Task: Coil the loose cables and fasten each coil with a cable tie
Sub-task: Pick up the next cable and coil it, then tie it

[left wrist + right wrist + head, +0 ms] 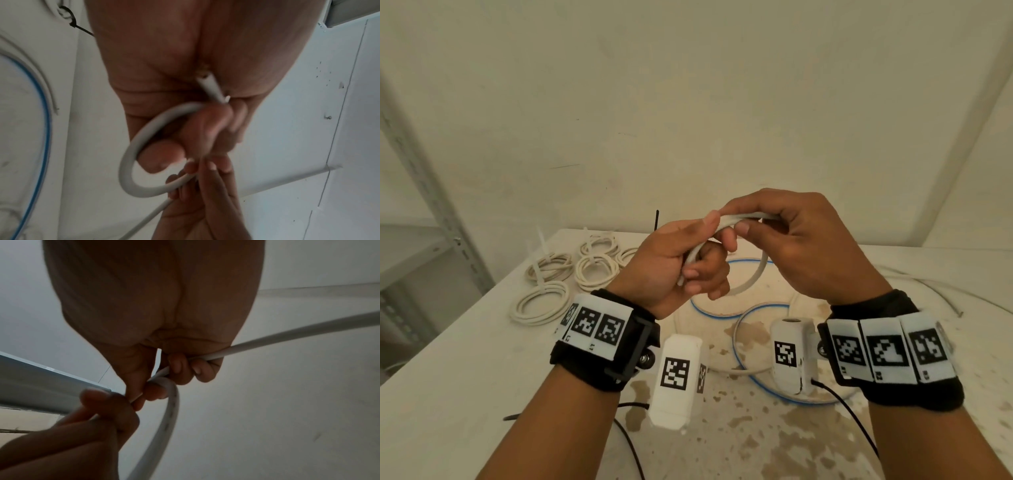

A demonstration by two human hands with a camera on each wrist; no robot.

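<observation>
From the head view, your left hand (674,260) and right hand (801,240) meet in the air above the white table (448,359). Your left fingers are curled round a white cable (751,274), its cut end poking out below your fist; your right thumb and fingers pinch the same cable at the top of a small loop that curves down between your hands. More loose cable, white with a blue edge (743,346), lies sprawled on the table under your wrists. At the far left of the table sit several tied coils (541,301), close together.

From the left wrist view, your left hand (185,65) grips the cable (131,159) with its cut end against your palm; the loop rounds your curled fingers and your right fingers (209,183) close on it beyond.

From the right wrist view, your right hand (156,305) holds the cable (287,340) under curled fingers; it runs off right, and your left hand (82,431) grips the loop below.
</observation>
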